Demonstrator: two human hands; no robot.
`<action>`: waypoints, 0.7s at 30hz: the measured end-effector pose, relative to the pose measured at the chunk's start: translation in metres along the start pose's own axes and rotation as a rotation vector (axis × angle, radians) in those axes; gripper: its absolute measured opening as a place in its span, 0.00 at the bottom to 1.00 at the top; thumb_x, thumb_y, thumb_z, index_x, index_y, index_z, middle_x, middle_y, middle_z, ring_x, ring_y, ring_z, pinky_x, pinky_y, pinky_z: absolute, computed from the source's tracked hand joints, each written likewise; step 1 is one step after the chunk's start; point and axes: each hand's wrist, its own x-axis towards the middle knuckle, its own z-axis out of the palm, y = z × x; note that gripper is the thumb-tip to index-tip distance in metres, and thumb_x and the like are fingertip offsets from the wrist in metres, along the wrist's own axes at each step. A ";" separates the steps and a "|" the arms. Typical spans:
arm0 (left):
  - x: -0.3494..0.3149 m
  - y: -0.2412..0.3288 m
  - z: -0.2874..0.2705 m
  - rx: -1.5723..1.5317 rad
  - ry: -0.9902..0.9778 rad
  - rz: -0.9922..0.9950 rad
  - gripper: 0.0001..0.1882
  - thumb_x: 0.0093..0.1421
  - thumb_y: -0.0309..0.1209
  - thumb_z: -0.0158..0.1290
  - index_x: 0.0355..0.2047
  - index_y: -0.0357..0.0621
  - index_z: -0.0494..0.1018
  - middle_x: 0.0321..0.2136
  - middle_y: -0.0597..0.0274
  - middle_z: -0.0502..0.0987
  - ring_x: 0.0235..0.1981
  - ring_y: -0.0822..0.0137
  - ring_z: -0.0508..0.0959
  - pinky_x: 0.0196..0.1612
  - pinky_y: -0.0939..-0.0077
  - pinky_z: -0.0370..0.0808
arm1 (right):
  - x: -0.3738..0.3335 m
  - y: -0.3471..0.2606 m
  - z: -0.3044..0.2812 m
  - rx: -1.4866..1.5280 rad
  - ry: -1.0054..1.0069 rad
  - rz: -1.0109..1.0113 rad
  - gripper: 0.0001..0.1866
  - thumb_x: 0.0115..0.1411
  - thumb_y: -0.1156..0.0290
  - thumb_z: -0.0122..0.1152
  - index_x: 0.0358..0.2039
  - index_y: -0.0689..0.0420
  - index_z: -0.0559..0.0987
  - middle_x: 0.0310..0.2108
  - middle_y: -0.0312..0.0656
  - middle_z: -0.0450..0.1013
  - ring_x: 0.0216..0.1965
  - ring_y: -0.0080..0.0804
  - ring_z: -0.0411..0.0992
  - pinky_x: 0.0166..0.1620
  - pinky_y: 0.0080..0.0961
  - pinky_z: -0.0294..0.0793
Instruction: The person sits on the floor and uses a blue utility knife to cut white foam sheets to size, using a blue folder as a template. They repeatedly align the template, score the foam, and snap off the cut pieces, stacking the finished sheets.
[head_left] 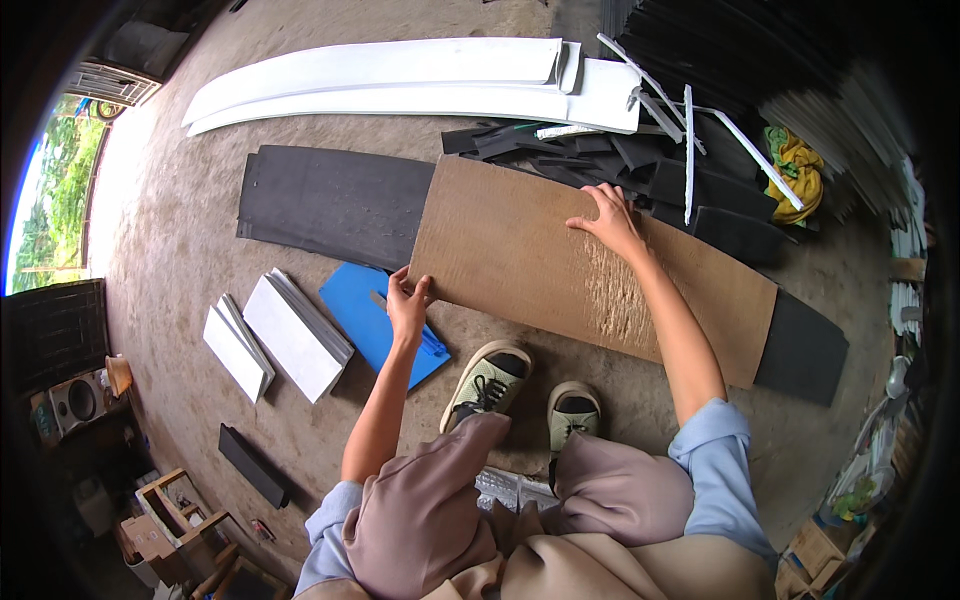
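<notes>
A long brown board (520,240), its surface scuffed and flaking toward the right, lies across dark grey foam sheets (335,200) in front of me. My left hand (407,300) grips the board's near left corner between thumb and fingers. At the far edge, right of the middle, my right hand (608,218) has its thumb on top and its fingers at the rim, holding the board. Just beside my left hand a blue sheet (365,315) lies on the floor, with a small blue tool (433,342) on it, its kind unclear.
Long white sheets (400,85) lie at the far side. Beyond the board are black foam offcuts (590,150), thin white strips (688,155) and a yellow-green cloth (793,170). White stacks (297,335) and a black block (252,465) rest to the left. My shoes (488,385) are near the board.
</notes>
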 end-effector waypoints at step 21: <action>-0.019 -0.016 -0.114 0.553 0.248 0.399 0.24 0.49 0.36 0.53 0.47 0.47 0.62 0.40 0.52 0.64 0.44 0.56 0.61 0.48 0.64 0.58 | 0.005 -0.173 0.032 -0.240 -0.125 -0.638 0.21 0.44 0.72 0.59 0.40 0.62 0.66 0.42 0.49 0.59 0.45 0.38 0.60 0.44 0.30 0.67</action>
